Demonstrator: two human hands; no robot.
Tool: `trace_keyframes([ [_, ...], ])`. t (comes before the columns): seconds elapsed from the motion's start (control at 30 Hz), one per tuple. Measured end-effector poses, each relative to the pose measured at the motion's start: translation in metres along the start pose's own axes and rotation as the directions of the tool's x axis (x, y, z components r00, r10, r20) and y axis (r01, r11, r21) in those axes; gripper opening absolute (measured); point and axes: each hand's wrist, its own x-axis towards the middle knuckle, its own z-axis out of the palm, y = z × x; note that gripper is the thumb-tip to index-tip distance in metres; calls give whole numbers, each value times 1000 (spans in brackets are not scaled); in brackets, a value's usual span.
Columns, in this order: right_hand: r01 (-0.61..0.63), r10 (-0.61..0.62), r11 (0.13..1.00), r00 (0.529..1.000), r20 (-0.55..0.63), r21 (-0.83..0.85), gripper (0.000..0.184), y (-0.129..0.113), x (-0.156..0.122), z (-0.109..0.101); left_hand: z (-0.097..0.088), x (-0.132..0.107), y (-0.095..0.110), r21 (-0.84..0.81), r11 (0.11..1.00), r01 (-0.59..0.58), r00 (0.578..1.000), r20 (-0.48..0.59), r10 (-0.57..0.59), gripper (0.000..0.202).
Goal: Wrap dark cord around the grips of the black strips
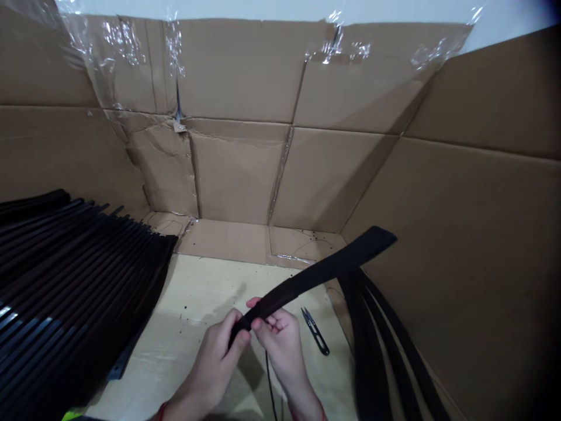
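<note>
We see the left hand [219, 349] and the right hand [283, 339], each grip pinching one black strip [307, 279] above the pale worktop [197, 304]; one pair of snips [316, 333] lies near the right hand; rightward we count at least three other strips [372, 351]; the left pile [79, 280] we cannot count; behind stands a cardboard wall [236, 169].

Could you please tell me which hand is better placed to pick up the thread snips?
Probably the right hand: the thread snips lie nearer it than the left hand, though both hold the black strip.
</note>
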Motion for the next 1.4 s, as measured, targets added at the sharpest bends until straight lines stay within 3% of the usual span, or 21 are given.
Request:
trace_keyframes([
  [0.03, -31, 33, 999, 996, 77, -22, 37, -2, 0, -1, -3, 0, 1, -55, 996, 73, 990, 126, -66, 50],
  [0.1, -42, 52, 996, 990, 128, -77, 35, -4, 0, -2, -7, 0, 5, -148, 956, 252, 915, 358, -186, 58],
  [0.13, -16, 24, 995, 997, 76, -97, 35, -4, -1, -2, -8, 1, 7, -159, 949, 271, 907, 373, -196, 59],
  [0.2, 41, -47, 992, 997, -56, -116, 36, -3, -2, -2, -7, 1, 9, -111, 981, 157, 969, 209, -132, 54],
  [0.27, 21, -24, 996, 999, -27, -90, 36, 0, -2, -3, -4, -1, 9, -53, 996, 75, 994, 82, -70, 48],
  [0.3, -18, 21, 997, 999, 46, -71, 40, 1, -3, -4, -3, -1, 9, -76, 991, 114, 987, 121, -104, 49],
  [0.37, -79, 88, 995, 982, 167, -60, 49, 4, -3, -6, -1, -3, 8, -177, 944, 280, 924, 316, -215, 54],
  [0.43, -31, 42, 996, 991, 128, -89, 47, 5, -4, -7, -1, -4, 9, -224, 918, 328, 896, 381, -227, 55],
  [0.5, 62, -61, 990, 998, 13, -128, 41, 7, -5, -7, -2, -4, 11, -150, 973, 177, 970, 196, -146, 48],
  [0.57, 66, -67, 993, 998, -12, -95, 41, 8, -5, -6, -3, -3, 15, -47, 996, 76, 995, 70, -73, 43],
  [0.7, -11, 13, 1000, 997, 81, -27, 45, 4, -5, -4, -3, 0, 20, -196, 957, 212, 925, 357, -132, 51],
  [0.73, 20, -19, 998, 999, 31, -52, 42, 2, -5, -3, -2, 2, 20, -200, 961, 193, 934, 338, -117, 51],
  [0.83, 90, -105, 989, 986, -128, -119, 36, -2, -5, -2, 0, 4, 20, -82, 995, 48, 995, 90, -41, 46],
  [0.87, 73, -84, 991, 991, -101, -109, 37, -2, -5, -4, 1, 4, 19, -84, 994, 63, 994, 92, -56, 47],
  [0.97, -22, 28, 998, 993, 113, -50, 45, 2, -3, -10, 1, 6, 20, -175, 962, 210, 940, 308, -149, 55],
  [1.0, -26, 30, 999, 991, 130, -32, 45, 4, -2, -12, 2, 7, 21, -163, 967, 193, 947, 288, -141, 54],
  [1.1, 68, -71, 997, 995, -73, -37, 38, 10, -2, -12, 4, 9, 22, 17, 1000, 12, 1000, -21, -12, 43],
  [1.13, 82, -88, 995, 988, -124, -52, 38, 11, -3, -11, 4, 9, 23, 32, 999, 5, 999, -43, -4, 43],
  [1.2, 43, -46, 998, 994, -101, -37, 40, 10, -5, -9, 1, 8, 22, -97, 990, 103, 984, 157, -87, 48],
  [1.27, -47, 47, 998, 999, 3, 41, 44, 8, -6, -8, -4, 8, 20, -260, 926, 273, 896, 420, -146, 52],
  [1.4, -118, 111, 978, 993, 52, 173, 47, 6, -5, -8, -11, 11, 14, -406, 817, 410, 813, 569, -125, 48],
])
